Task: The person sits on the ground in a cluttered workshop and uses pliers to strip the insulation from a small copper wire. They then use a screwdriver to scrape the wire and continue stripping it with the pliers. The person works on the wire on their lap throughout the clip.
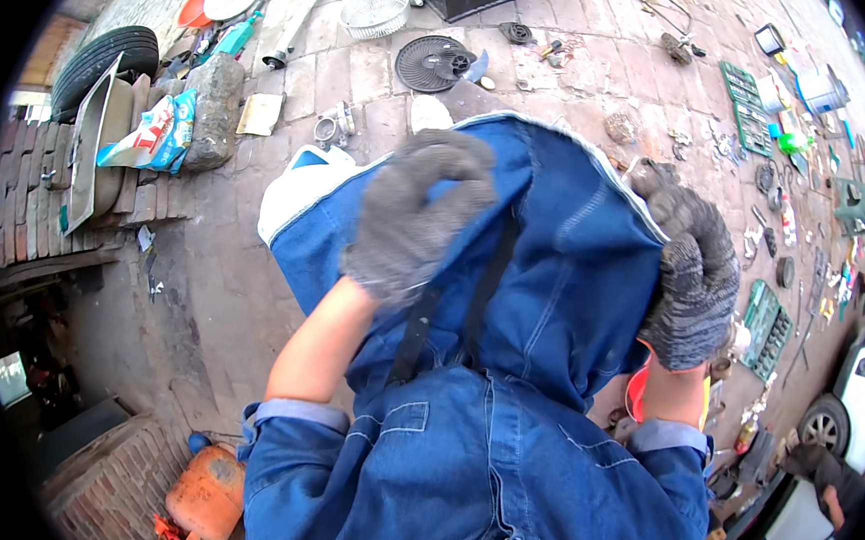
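A blue denim bag with a white lining edge and a black strap hangs open in front of my chest. My left hand, in a grey knit glove, grips the bag's upper left rim with the fingers curled over the cloth. On the right edge of the bag my right hand, gloved the same way, clutches the fabric. Both forearms come up from rolled blue denim sleeves. What lies inside the bag is hidden.
Brick paving lies below, strewn with parts: a black fan grille, a white wire guard, a tyre, green socket trays, an orange jerrycan. A white car stands at the right.
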A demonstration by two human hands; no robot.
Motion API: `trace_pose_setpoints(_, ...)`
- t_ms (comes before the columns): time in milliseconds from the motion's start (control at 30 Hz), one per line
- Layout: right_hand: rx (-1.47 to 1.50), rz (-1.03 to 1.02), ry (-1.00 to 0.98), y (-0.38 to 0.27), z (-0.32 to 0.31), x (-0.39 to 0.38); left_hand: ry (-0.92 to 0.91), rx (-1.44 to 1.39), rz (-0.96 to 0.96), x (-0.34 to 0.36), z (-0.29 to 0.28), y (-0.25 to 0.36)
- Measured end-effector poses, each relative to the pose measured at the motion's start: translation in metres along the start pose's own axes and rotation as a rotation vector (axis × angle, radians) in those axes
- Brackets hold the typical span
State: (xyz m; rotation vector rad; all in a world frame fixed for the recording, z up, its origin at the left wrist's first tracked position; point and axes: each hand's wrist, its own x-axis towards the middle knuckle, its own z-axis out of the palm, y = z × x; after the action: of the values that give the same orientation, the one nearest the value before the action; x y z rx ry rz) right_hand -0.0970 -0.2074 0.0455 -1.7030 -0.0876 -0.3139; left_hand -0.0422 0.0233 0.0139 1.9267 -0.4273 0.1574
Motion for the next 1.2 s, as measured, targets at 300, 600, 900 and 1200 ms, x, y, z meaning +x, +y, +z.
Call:
trace_pose_setpoints(300, -1.255, 0.034, -1.235, 0.225, 0.072, 0.037, -0.767, 0.839, -0.331, 0.039, 0.003, -0.119)
trace_pose_setpoints(600, -1.058, 0.354, -1.120, 0.245, 0.024, 0.189, -0.775, 0.920, -0.233, 0.202, -0.044, -0.245)
trace_pose_setpoints(900, -1.182, 0.048, -1.171, 0.441, 0.034, 0.211, -0.690, 0.773, -0.383, 0.327, 0.083, -0.489)
trace_pose_setpoints(1200, -0.736, 0.200, -1.123, 0.476, 0.030, 0.241, -0.164, 0.750, -0.369, 0.366, 0.182, -0.603)
